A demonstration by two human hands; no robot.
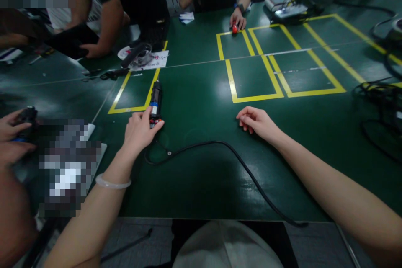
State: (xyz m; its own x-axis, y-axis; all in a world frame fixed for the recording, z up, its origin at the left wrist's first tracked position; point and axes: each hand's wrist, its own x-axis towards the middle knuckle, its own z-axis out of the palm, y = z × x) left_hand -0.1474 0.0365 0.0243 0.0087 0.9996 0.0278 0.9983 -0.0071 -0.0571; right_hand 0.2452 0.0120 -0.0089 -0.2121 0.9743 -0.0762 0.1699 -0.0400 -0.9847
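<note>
My left hand [140, 130] is closed around the rear end of a black electric screwdriver [156, 96] with a blue and white band. The screwdriver lies on the green table, its narrow tip pointing away from me. From its rear a black cord [216, 142] loops over the tabletop and runs to the front edge at the right. My right hand [256, 122] is held low over the table, fingers loosely bent and holding nothing. Yellow tape outlines [259, 98] lie just beyond it.
Across the table, a person's hand [238, 21] touches a small red object [234, 28]. A clear-and-black item [141, 55] rests on paper to the left. Another person's hands [19, 127] hold a dark tool at far left. Tangled black cables [380, 100] lie at right.
</note>
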